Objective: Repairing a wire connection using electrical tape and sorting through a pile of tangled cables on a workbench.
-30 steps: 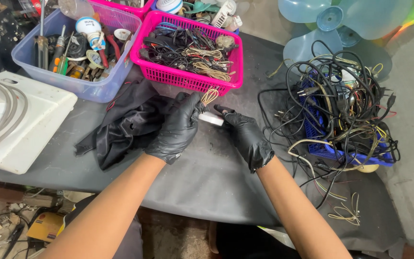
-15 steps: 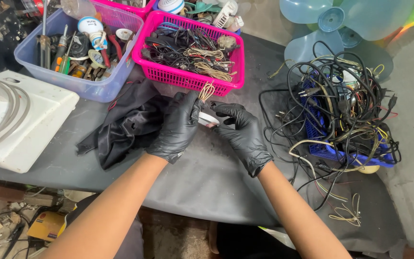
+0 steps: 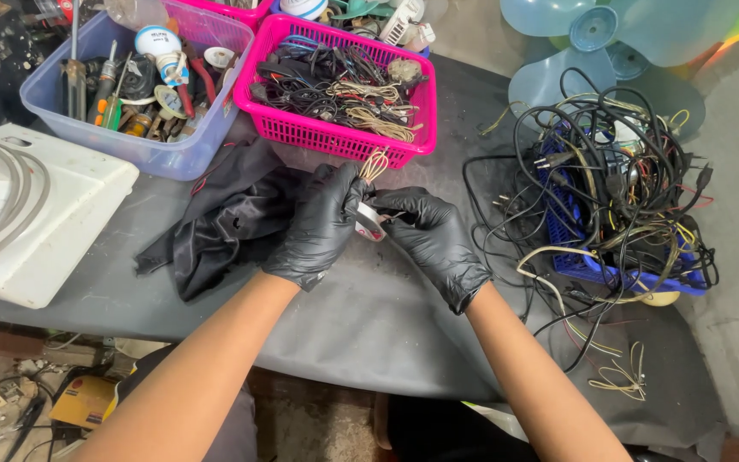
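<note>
Above the dark table (image 3: 369,316), the gloved left hand (image 3: 322,227) and right hand (image 3: 438,239) both grip a small white part (image 3: 369,224) with tan wires (image 3: 374,164). Those thin wires might snap under hard twisting.

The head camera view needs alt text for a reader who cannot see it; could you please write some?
Two black-gloved hands, left hand and right hand, together hold a small white part with tan wires over a dark table. Behind are a pink basket of wires, a bin of tools and a cable tangle.
</note>
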